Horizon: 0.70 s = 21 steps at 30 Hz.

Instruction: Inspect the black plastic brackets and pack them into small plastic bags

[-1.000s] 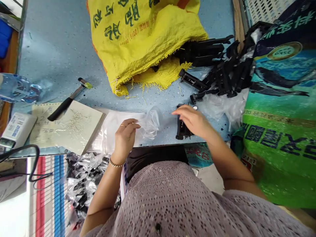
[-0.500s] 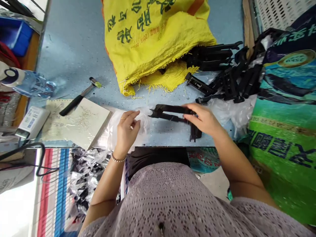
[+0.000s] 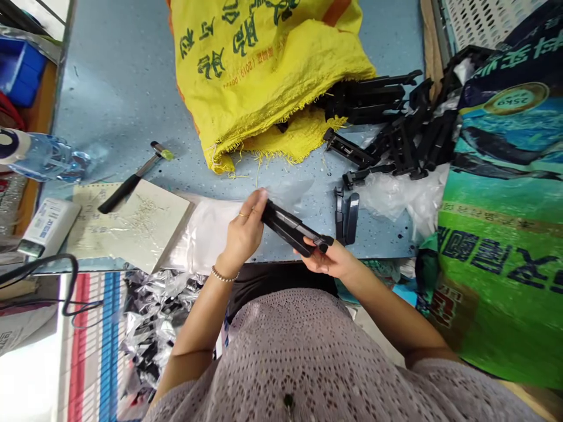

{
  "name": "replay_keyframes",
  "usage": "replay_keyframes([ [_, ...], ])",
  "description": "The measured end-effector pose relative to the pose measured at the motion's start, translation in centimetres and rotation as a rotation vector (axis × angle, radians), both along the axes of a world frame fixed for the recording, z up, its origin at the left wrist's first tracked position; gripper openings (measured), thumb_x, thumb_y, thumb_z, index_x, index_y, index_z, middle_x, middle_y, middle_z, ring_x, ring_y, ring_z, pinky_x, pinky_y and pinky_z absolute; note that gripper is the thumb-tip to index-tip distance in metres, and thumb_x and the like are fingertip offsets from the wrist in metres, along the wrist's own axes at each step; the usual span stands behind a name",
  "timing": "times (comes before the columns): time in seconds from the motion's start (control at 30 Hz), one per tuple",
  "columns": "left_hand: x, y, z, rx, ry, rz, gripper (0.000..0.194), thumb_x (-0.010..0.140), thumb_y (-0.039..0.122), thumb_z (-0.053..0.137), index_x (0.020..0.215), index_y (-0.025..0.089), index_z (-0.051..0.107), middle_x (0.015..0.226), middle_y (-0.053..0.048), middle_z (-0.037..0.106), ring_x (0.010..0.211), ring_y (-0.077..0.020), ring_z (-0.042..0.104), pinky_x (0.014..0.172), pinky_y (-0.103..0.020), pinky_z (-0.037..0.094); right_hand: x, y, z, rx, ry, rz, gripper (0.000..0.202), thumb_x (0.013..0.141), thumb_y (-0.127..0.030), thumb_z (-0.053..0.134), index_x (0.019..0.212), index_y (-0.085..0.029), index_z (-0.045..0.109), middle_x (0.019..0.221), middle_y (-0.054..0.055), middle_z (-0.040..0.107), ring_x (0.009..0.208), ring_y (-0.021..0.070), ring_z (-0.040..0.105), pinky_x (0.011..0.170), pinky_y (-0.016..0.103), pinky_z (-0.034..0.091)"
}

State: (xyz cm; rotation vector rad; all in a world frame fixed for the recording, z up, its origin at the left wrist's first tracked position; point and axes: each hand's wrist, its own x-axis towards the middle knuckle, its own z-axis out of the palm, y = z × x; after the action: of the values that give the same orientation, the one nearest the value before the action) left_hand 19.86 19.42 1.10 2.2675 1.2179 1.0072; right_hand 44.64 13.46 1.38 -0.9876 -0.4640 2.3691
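Observation:
My right hand [image 3: 328, 257] grips the near right end of a long black plastic part [image 3: 290, 227], which slants up to the left. Its far end meets the fingertips of my left hand [image 3: 246, 231], which are pinched together. From those fingertips a thin clear plastic bag [image 3: 292, 190] spreads to the right, behind the part. How far the bag covers the part's end is hidden. Under my left hand and to its left lies a stack of clear plastic bags [image 3: 204, 225]. Another black part, a two-armed piece [image 3: 350, 218], rests on the table to the right.
A yellow woven sack [image 3: 272, 76] spills black parts [image 3: 400, 140] at the back right. To the left lie a hammer [image 3: 127, 184], cardboard [image 3: 153, 217], a white box [image 3: 50, 225] and a water bottle [image 3: 48, 157]. A green sack [image 3: 497, 281] stands at the right.
My right hand has moved left and toward me, tilting the black part. My left hand has moved right to meet its end, with a clear bag now lifted at its fingers.

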Motion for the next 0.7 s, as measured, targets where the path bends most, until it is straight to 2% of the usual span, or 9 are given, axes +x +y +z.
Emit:
replay_keyframes([
  [0.1,1.0,-1.6,0.8,0.030,0.084,-0.207,0.083,0.095,-0.002,0.043,0.167,0.031,0.017,0.165,-0.011,0.043,0.146,-0.0255,0.052,0.114,-0.041,0.057,-1.4,1.1,0.7,0.148,-0.286,-0.103,0.043,0.085,-0.061,0.064,0.082,-0.018,0.065,0.043,-0.006,0.049,0.031,0.0074,0.030,0.034,0.022,0.021],
  [0.2,2.3,-2.9,1.1,-0.045,0.092,-0.388,0.082,0.097,0.000,0.040,0.168,0.029,0.010,0.163,-0.011,0.045,0.148,-0.0246,0.050,0.117,-0.044,0.055,-3.2,1.7,1.4,0.482,-0.841,-0.178,0.024,0.091,-0.044,0.063,0.082,-0.022,0.060,0.055,-0.002,0.058,0.047,0.0141,0.053,0.045,0.025,0.036],
  [0.27,2.7,-3.2,1.5,-0.075,0.070,-0.395,0.075,0.099,0.007,0.046,0.166,0.025,0.019,0.157,-0.015,0.051,0.145,-0.0265,0.054,0.115,-0.047,0.056,-4.3,1.5,2.0,0.658,-1.068,-0.138,0.012,0.092,-0.034,0.062,0.091,-0.023,0.062,0.067,0.001,0.065,0.063,0.0187,0.064,0.056,0.028,0.045],
  [0.37,1.1,-4.2,4.0,-0.097,-0.013,-0.288,0.053,0.099,0.015,0.058,0.151,0.023,0.048,0.136,-0.015,0.065,0.126,-0.0245,0.067,0.105,-0.042,0.062,-5.0,0.8,3.2,0.758,-0.821,0.068,0.018,0.101,-0.034,0.053,0.111,-0.022,0.063,0.081,0.002,0.071,0.074,0.0188,0.070,0.068,0.031,0.054],
  [0.47,-4.4,-7.7,8.8,-0.247,-0.095,-0.155,0.033,0.095,0.014,0.065,0.124,0.028,0.067,0.112,-0.006,0.075,0.108,-0.0186,0.073,0.097,-0.032,0.063,-2.8,0.7,4.5,0.875,-0.565,0.237,0.027,0.106,-0.038,0.049,0.120,-0.024,0.067,0.101,0.003,0.076,0.082,0.0159,0.073,0.079,0.032,0.059],
  [0.53,-10.3,-11.3,11.1,-0.400,-0.007,-0.076,0.024,0.093,0.018,0.067,0.113,0.030,0.073,0.106,-0.004,0.078,0.103,-0.0191,0.075,0.092,-0.028,0.063,0.2,1.2,5.3,1.018,-0.745,0.251,0.030,0.107,-0.033,0.047,0.125,-0.025,0.069,0.112,0.005,0.076,0.087,0.0167,0.073,0.086,0.036,0.060],
  [0.57,-13.5,-13.2,11.5,-0.497,0.097,-0.051,0.019,0.092,0.026,0.069,0.110,0.030,0.075,0.106,-0.005,0.079,0.102,-0.0207,0.077,0.088,-0.027,0.064,2.0,1.6,5.5,1.097,-0.912,0.248,0.033,0.107,-0.028,0.044,0.128,-0.026,0.069,0.115,0.006,0.075,0.092,0.0184,0.073,0.089,0.039,0.060],
  [0.63,-19.9,-16.7,10.2,-0.648,0.237,0.085,0.022,0.087,0.047,0.072,0.099,0.029,0.079,0.100,-0.005,0.081,0.090,-0.0229,0.080,0.074,-0.025,0.065,5.6,2.4,5.7,1.241,-1.275,0.320,0.046,0.103,-0.014,0.036,0.136,-0.025,0.066,0.132,0.011,0.069,0.114,0.0259,0.069,0.100,0.049,0.057],
  [0.7,-25.1,-19.7,7.0,-0.814,0.352,0.299,0.044,0.084,0.067,0.066,0.084,0.025,0.079,0.084,-0.007,0.082,0.073,-0.0251,0.079,0.059,-0.026,0.064,8.3,3.5,5.3,1.301,-1.591,0.477,0.058,0.097,-0.006,0.035,0.145,-0.027,0.061,0.156,0.013,0.053,0.141,0.0354,0.052,0.109,0.062,0.048],
])
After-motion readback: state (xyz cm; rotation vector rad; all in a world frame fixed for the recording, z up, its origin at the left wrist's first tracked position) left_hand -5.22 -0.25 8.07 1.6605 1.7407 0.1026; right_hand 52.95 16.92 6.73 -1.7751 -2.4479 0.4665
